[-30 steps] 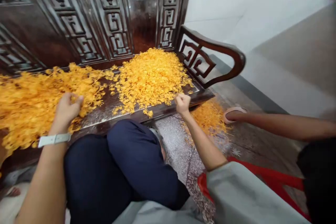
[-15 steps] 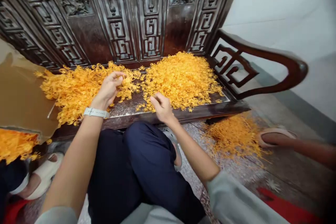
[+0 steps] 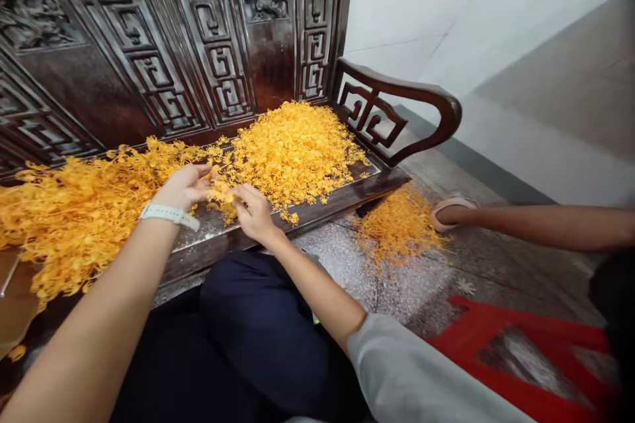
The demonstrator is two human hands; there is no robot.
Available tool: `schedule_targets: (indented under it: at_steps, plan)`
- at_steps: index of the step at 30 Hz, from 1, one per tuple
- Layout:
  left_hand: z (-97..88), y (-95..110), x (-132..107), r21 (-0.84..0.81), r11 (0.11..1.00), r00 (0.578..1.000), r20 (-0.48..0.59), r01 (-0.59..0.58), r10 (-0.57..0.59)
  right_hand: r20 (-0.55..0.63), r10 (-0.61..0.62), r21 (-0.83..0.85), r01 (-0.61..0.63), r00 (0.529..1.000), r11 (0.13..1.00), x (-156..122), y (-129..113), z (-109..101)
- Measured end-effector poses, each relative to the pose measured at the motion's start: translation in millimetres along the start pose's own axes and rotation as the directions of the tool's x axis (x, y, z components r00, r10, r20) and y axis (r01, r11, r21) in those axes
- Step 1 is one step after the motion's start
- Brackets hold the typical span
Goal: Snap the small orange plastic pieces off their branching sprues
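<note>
My left hand (image 3: 184, 186), with a pale watch on its wrist, is closed on a small cluster of orange-yellow flower-shaped pieces (image 3: 219, 190). My right hand (image 3: 254, 213) pinches the right side of this cluster with thumb and fingertips. Both hands are just above the seat of a dark carved wooden bench (image 3: 203, 228). Left of them spreads a stringy heap of orange-yellow flower pieces with stems (image 3: 99, 211). Behind and to the right rises a denser pile of loose flower pieces (image 3: 297, 152). Exactly how the fingers grip the cluster is partly hidden.
The bench's curved armrest (image 3: 421, 96) stands at the right. Orange thin stems (image 3: 399, 225) lie heaped on the floor near another person's foot (image 3: 449, 213). A red plastic stool (image 3: 496, 334) is at lower right, and a cardboard piece (image 3: 17, 297) at the left edge.
The view has swung right, bringing more of the red stool into sight. My right hand has come in beside my left and now pinches the flower cluster.
</note>
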State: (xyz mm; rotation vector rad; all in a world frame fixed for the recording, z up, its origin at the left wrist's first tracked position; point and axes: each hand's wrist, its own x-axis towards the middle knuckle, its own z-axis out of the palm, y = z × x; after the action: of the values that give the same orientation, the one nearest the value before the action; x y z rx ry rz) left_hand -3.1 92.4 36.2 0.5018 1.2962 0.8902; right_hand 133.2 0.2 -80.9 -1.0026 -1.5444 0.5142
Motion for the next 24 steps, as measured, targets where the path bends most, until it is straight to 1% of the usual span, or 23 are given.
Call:
schedule_targets:
  at_steps: [3, 5, 7, 10, 12, 14, 17, 20, 22, 24]
  plan:
    - [14.3, 0.7, 6.6, -0.047, 0.998, 0.998, -0.026, 0.049, -0.051, 0.137, -0.072, -0.163, 0.094, 0.988, 0.982, -25.2, -12.4, -6.4]
    - [14.4, 0.0, 9.4, -0.107, 0.992, 0.998, -0.014, 0.064, -0.066, 0.193, -0.09, -0.233, 0.135, 0.977, 0.963, -39.2, -19.9, -5.1]
    - [9.4, 2.5, 11.6, -0.155, 0.987, 0.999, -0.009, 0.049, -0.051, 0.212, -0.093, -0.244, 0.144, 0.973, 0.959, -47.7, -27.6, -2.3]
    - [4.3, 12.4, 11.3, -0.222, 0.974, 0.999, -0.019, -0.035, 0.032, 0.191, -0.084, -0.128, 0.109, 0.978, 0.986, -50.6, -43.3, -0.6]
    - [7.3, 18.9, 6.8, -0.282, 0.954, 0.994, -0.006, -0.102, 0.105, 0.172, -0.048, -0.018, 0.052, 0.984, 0.998, -49.7, -56.9, -3.1]
    - [13.8, 21.9, -0.7, -0.339, 0.929, 0.985, 0.035, -0.148, 0.169, 0.162, -0.007, 0.079, -0.006, 0.987, 0.997, -50.1, -71.1, -8.5]
    - [24.8, 20.2, -12.0, -0.386, 0.911, 0.978, 0.087, -0.143, 0.19, 0.177, 0.024, 0.162, -0.053, 0.984, 0.985, -55.0, -87.9, -21.2]
    - [38.6, 15.2, -17.9, -0.407, 0.906, 0.98, 0.098, -0.117, 0.171, 0.253, 0.049, 0.19, -0.1, 0.966, 0.977, -60.3, -97.4, -38.7]
    - [52.7, 11.2, -19.3, -0.413, 0.904, 0.979, 0.111, -0.112, 0.172, 0.296, 0.086, 0.184, -0.146, 0.951, 0.972, -61.5, -100.8, -52.7]
    - [69.1, 7.2, -19.7, -0.413, 0.903, 0.974, 0.127, -0.118, 0.186, 0.308, 0.122, 0.143, -0.173, 0.944, 0.975, -62.6, -103.9, -67.4]
